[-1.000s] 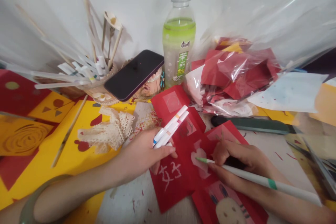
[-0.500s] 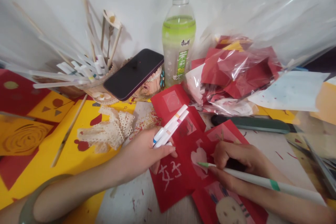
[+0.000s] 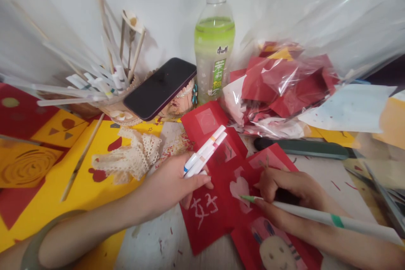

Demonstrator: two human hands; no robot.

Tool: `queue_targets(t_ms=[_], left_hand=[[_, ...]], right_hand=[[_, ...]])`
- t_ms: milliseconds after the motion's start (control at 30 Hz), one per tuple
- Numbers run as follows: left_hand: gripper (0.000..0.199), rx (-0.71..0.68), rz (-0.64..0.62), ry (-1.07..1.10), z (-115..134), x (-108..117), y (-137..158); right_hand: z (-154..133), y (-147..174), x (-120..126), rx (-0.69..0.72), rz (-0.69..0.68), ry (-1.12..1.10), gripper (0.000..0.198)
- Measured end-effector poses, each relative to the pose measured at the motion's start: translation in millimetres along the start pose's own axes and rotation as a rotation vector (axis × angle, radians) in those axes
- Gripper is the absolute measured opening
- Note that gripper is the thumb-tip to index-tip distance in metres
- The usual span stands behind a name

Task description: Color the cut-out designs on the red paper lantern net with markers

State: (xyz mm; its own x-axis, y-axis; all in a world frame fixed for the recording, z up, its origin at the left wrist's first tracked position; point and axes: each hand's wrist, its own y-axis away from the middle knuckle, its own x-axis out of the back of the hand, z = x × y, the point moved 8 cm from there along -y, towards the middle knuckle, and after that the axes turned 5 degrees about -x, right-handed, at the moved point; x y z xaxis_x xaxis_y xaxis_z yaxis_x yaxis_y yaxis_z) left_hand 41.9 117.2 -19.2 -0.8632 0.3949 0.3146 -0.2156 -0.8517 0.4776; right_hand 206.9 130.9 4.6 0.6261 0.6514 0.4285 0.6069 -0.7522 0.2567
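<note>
My left hand (image 3: 179, 179) is closed around several white marker pens (image 3: 205, 149) and rests on a red paper cut-out (image 3: 202, 230) with white brush-like characters. My right hand (image 3: 284, 190) grips a green-tipped marker (image 3: 311, 213), its tip at the edge of a pale heart-shaped patch (image 3: 239, 187) on the red paper. Below that hand, another red flap carries a rabbit-like drawing (image 3: 276, 251), partly cut off by the frame edge. Translucent pale squares sit on the upper red flaps, one partly behind my right fingers.
Behind the paper stand a green drink bottle (image 3: 214, 38), a phone (image 3: 161, 88) leaning on a small box, and a holder with pens and sticks (image 3: 104, 86). A plastic bag of red scraps (image 3: 281, 86) lies right of the bottle. Lace (image 3: 129, 156) and a thin stick (image 3: 82, 158) lie left.
The green marker's tip has shifted slightly to the right on the heart patch, and its back end tilts a little lower. My left hand keeps its hold on the pens.
</note>
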Motion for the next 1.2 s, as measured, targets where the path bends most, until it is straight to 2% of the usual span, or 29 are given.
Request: queue_targets(t_ms=[100,400,567,867,1200], left_hand=[[0.015,0.001,0.004,-0.021,0.5,0.8,0.1],[0.018,0.006,0.008,0.004,-3.4,1.1,0.2],[0.017,0.013,0.005,0.003,-3.0,0.3,0.2],[0.020,0.010,0.012,-0.028,-2.6,1.6,0.3],[0.023,0.007,0.004,-0.047,-1.4,1.5,-0.1]], right_hand=[[-3.0,-0.2,-1.6,-0.001,-0.014,-0.011,0.019],[-0.4,0.5,0.9,-0.047,0.062,-0.058,0.025],[-1.6,0.2,-2.1,-0.026,0.000,-0.005,0.020],[-0.6,0.7,2.6,-0.051,0.064,-0.041,0.025],[-1.9,1.1,1.2,-0.035,-0.008,0.025,0.022]])
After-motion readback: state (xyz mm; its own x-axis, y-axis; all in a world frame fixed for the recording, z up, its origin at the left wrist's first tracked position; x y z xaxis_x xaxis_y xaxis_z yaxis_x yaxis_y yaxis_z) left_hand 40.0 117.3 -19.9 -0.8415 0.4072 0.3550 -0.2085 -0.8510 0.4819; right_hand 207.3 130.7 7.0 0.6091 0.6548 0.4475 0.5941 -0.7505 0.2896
